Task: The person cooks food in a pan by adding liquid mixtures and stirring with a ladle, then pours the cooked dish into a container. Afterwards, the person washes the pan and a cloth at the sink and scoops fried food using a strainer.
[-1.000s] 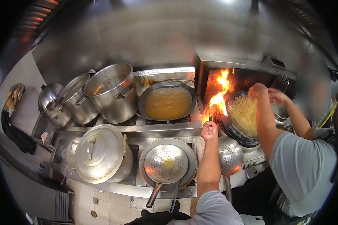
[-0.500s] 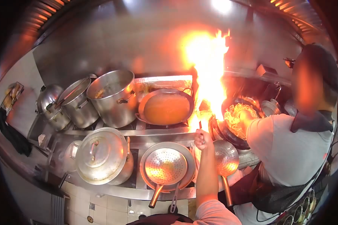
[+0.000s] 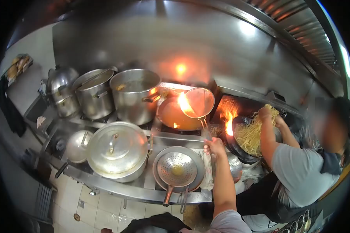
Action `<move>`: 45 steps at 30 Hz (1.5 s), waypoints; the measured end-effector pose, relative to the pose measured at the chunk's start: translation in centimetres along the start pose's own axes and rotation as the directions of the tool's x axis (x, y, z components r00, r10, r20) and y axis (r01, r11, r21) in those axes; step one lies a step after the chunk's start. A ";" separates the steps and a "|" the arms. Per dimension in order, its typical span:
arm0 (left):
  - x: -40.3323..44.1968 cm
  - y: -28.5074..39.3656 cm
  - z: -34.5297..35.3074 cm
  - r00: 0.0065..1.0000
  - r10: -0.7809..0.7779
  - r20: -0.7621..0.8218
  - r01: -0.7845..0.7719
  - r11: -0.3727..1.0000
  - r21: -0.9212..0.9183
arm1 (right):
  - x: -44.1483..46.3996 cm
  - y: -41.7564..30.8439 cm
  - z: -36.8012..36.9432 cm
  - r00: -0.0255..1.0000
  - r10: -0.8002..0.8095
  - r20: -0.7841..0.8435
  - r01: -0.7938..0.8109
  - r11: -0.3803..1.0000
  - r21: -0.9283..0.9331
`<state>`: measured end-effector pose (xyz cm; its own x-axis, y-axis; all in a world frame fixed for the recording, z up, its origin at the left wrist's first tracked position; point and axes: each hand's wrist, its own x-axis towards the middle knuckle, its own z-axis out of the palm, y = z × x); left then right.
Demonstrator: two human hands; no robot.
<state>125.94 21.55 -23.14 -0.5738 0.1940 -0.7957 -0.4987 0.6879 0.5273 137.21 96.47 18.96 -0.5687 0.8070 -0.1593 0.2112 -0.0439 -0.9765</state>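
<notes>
My right hand [image 3: 215, 147] is closed round the handle of a round strainer [image 3: 201, 101], reaching forward over the stove. The strainer's bowl is raised above a wide pan of orange-brown liquid [image 3: 173, 116], and flame shows at its left edge. I cannot make out whether anything lies in it. Below my hand, a perforated skimmer [image 3: 184, 171] with a wooden-looking handle rests in a metal bowl [image 3: 158, 171]. Part of a second perforated skimmer [image 3: 235, 165] shows behind my forearm. My left hand is outside the picture.
At my right, a co-worker [image 3: 299, 171] has both hands in noodles [image 3: 249, 138] at a black wok [image 3: 237, 153]. Fire [image 3: 229, 120] burns beside that wok. Tall pots [image 3: 134, 105] line the back left, with a lidded pot [image 3: 116, 149] in front.
The tall flame has shrunk greatly. The strainer, hidden in glare before, now shows over the pan. The co-worker has lifted noodles above the wok. The camera view has shifted.
</notes>
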 end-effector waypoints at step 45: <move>-2.3 -10.7 1.0 0.999 0.028 -0.024 -0.032 0.988 -0.153 | 5.4 5.1 4.6 0.930 0.224 0.292 -0.284 0.941 0.183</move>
<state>133.27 14.50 -27.20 -0.6030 0.1969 -0.7731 -0.5740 0.5660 0.5918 131.51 97.87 12.49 -0.7137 0.5684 -0.4094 0.2153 -0.3782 -0.9004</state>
